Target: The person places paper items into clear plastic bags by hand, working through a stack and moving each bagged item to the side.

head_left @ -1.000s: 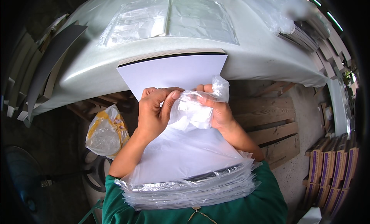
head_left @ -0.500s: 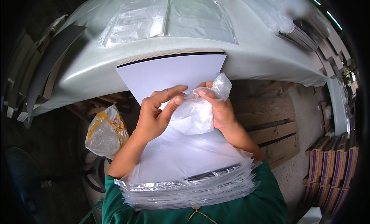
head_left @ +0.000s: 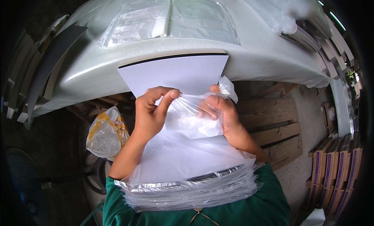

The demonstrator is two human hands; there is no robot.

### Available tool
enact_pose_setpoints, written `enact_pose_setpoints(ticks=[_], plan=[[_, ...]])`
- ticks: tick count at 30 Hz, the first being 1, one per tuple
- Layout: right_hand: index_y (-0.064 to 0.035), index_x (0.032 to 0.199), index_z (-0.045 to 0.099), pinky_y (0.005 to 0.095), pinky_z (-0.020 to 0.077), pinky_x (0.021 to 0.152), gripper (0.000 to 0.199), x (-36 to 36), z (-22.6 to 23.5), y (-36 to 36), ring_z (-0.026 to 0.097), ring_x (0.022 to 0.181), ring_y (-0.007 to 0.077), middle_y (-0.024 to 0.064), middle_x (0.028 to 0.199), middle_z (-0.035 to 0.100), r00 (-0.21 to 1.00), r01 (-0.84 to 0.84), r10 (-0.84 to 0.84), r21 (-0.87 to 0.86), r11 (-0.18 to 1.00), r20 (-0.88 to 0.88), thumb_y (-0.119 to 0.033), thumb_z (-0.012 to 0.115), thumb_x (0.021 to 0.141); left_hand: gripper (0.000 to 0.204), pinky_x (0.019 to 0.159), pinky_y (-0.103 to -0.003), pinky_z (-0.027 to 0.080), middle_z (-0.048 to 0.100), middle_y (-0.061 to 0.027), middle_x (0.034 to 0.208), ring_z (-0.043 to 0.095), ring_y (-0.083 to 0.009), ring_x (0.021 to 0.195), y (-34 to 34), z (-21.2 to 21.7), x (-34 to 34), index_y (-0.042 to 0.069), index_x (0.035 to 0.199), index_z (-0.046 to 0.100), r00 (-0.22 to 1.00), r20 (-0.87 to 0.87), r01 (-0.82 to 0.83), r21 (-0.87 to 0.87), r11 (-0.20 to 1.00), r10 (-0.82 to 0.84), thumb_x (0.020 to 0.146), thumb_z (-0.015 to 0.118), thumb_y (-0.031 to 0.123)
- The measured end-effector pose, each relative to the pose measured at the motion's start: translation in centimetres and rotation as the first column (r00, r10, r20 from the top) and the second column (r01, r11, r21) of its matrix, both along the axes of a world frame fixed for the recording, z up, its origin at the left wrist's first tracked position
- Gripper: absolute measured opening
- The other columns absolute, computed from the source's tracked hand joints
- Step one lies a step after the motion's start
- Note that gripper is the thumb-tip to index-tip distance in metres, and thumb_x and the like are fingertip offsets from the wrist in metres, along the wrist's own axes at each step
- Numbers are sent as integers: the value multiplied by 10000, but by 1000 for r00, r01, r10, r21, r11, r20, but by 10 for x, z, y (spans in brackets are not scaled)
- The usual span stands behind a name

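Between my hands a clear plastic bag (head_left: 194,123) is stretched out, crumpled and see-through. My left hand (head_left: 154,109) pinches its left edge between thumb and fingertips. My right hand (head_left: 224,113) grips the other side, with the thumb on top and the fingers showing through the film; a bunched end sticks out past it. Below the hands lies a pile of white sheets or boards in clear plastic sleeves (head_left: 191,195), reaching toward my body. Beyond them a white board stack with a dark edge (head_left: 173,72) leans against the table edge.
Flat clear plastic sleeves (head_left: 202,19) lie on the covered table (head_left: 269,62). Dark and grey panels (head_left: 54,66) stand at left, more stacked boards (head_left: 307,37) at right. A plastic bag with yellow tape (head_left: 107,134) hangs left. Wooden slats (head_left: 276,128) and boxes (head_left: 333,163) are at right.
My left hand has closed onto the bag's edge, where its fingers were apart before. The bag is now pulled tighter between both hands, and its bunched end has shifted slightly right and down.
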State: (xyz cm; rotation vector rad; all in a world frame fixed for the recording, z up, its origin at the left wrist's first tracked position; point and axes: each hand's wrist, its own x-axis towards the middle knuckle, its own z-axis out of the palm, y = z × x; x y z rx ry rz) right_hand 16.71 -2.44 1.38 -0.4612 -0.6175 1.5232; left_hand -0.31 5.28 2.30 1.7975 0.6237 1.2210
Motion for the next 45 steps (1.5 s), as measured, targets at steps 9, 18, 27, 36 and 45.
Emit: enact_pose_setpoints(ticks=[9,18,27,36,45], plan=[[-18,933,517,240,434,578,193,47,-3,-7,535,678,104,44,760,566,919,-96,79,27,995,385,-179,560,836,298,694,-272,435,595,-55,780,538,-139,689,-9,2,-23,57,930,617,281,-382,685,-563,462,-881,821,577,331],[-34,987,498,222,400,479,299,72,-24,-26,491,592,79,60,820,541,891,212,-193,-2,977,411,-121,656,748,346,638,-333,494,612,-51,732,593,-180,723,9,-39,-74,38,1033,553,527,-399,435,-631,642,-750,774,620,257],[-73,1246,290,175,314,366,663,52,-15,-30,423,491,59,100,873,531,954,-296,300,189,936,6,-156,681,717,340,314,-200,374,577,-58,655,535,-83,513,27,-98,-95,40,881,585,753,656,652,-755,72,61,802,561,369],[-70,1086,545,282,448,537,421,60,-16,26,522,581,177,39,836,535,-206,568,-818,746,346,536,16,593,676,372,687,-297,435,571,-84,849,555,-165,730,36,-20,-98,1,1027,524,633,658,693,-249,676,-407,715,602,188],[-167,987,637,296,459,555,439,39,17,17,581,690,219,16,1017,558,-509,321,-645,821,472,570,70,553,627,68,731,-214,355,439,-44,878,436,-127,800,62,-21,-86,-5,752,533,986,35,-169,162,972,165,710,578,-34]])
